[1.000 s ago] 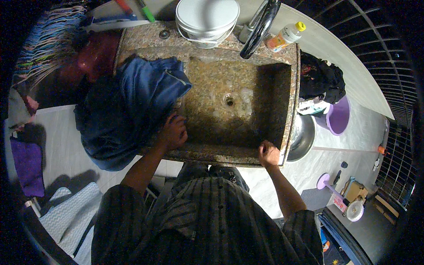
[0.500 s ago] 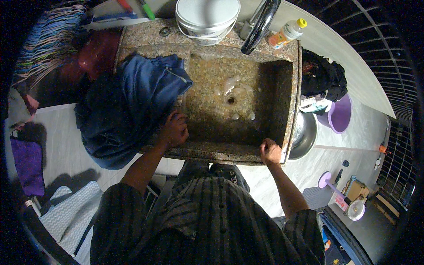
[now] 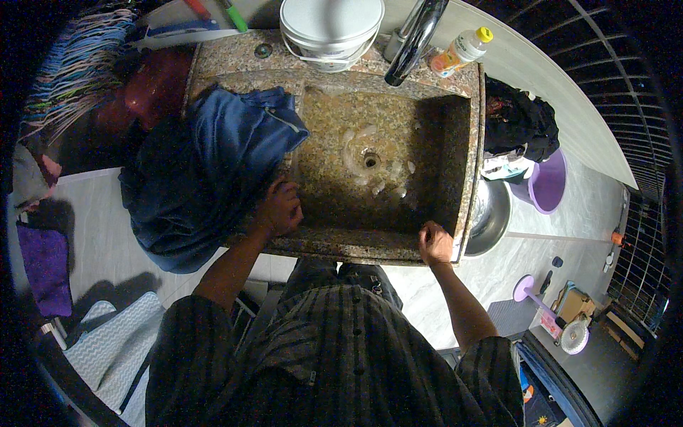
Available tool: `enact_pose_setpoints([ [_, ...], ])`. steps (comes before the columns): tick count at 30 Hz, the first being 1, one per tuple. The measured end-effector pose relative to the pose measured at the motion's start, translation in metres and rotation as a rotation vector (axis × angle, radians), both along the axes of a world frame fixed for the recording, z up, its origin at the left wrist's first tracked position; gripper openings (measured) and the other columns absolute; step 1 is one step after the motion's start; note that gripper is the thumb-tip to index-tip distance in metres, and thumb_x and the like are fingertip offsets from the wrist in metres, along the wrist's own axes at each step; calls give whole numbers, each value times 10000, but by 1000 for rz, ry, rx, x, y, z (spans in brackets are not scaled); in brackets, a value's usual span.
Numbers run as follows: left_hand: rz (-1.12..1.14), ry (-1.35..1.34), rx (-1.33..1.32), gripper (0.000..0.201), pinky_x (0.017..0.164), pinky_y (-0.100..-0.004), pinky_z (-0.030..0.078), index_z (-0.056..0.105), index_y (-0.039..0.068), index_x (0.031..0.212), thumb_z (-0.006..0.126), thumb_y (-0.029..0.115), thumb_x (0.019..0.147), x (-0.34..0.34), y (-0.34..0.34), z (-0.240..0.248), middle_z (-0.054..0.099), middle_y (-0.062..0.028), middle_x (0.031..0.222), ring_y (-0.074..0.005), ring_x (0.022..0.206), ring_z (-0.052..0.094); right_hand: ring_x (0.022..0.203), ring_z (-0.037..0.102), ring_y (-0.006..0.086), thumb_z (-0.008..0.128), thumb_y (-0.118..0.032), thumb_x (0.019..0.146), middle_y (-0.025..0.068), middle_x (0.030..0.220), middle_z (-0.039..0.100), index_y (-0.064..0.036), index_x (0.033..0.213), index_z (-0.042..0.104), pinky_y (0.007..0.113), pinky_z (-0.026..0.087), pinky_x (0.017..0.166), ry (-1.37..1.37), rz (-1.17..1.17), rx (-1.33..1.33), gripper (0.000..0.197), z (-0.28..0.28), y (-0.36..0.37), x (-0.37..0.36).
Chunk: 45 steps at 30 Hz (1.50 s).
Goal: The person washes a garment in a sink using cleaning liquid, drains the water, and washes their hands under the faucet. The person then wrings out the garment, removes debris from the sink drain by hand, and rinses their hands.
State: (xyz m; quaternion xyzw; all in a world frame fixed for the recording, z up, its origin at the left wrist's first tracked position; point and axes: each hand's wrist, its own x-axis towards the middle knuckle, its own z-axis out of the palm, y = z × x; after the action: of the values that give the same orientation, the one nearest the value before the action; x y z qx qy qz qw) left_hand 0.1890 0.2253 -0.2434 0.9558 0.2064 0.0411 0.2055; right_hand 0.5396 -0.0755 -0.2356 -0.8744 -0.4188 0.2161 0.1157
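Observation:
A stone sink [image 3: 370, 250] with speckled sides lies in front of me, with a little water and foam [image 3: 356, 153] around its drain hole [image 3: 371, 161]. On its left side a dark blue denim garment [image 3: 242, 135] is heaped and hangs down over the edge. My left hand [image 3: 283, 208] is closed, fingers curled, at the basin's left front corner against the garment; nothing shows in it. At the right front corner my right hand [image 3: 435, 244] rests on the rim in a loose fist, with nothing visible inside. The chrome tap [image 3: 416, 43] reaches over the far edge.
Behind the sink stand a white lidded bucket [image 3: 331, 35] and a yellow-capped bottle [image 3: 462, 51]. To the right are dark clothes [image 3: 523, 121], a purple bucket [image 3: 549, 183] and a metal basin [image 3: 494, 217]. A striped mop head [image 3: 82, 60] hangs at the far left.
The foam around the drain has shifted and changed shape, with patches sliding nearer the hole. Both hands and the garment stay where they were.

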Motion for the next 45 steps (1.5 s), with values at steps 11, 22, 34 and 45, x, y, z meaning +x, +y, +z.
enact_pose_setpoints([
  [11,0,-16,35,154,1184,-548,277,660,53,769,623,197,807,-1,1,1,657,-133,985,-297,1232,543,822,666,406,566,-211,913,185,862,684,-74,902,635,485,527,728,-14,15,10,154,-2,1,1],
  [22,8,-12,6,158,1179,-544,287,677,60,798,646,215,795,-7,4,6,681,-130,1051,-292,1238,547,814,665,403,579,-205,907,185,855,681,-70,876,632,489,525,716,-16,33,73,148,3,6,-3],
  [34,435,42,439,710,1182,-596,232,499,193,1435,762,384,803,79,87,41,482,-148,1420,-339,1359,426,788,666,403,579,-176,902,186,823,672,-72,910,649,475,524,684,-49,57,-35,126,3,2,1],
  [45,717,333,191,450,761,-533,547,518,187,1297,628,158,861,57,187,32,659,-187,1058,-419,903,692,769,651,419,591,-167,884,201,802,649,-65,885,619,505,506,673,-19,47,8,106,-5,-6,5],
])
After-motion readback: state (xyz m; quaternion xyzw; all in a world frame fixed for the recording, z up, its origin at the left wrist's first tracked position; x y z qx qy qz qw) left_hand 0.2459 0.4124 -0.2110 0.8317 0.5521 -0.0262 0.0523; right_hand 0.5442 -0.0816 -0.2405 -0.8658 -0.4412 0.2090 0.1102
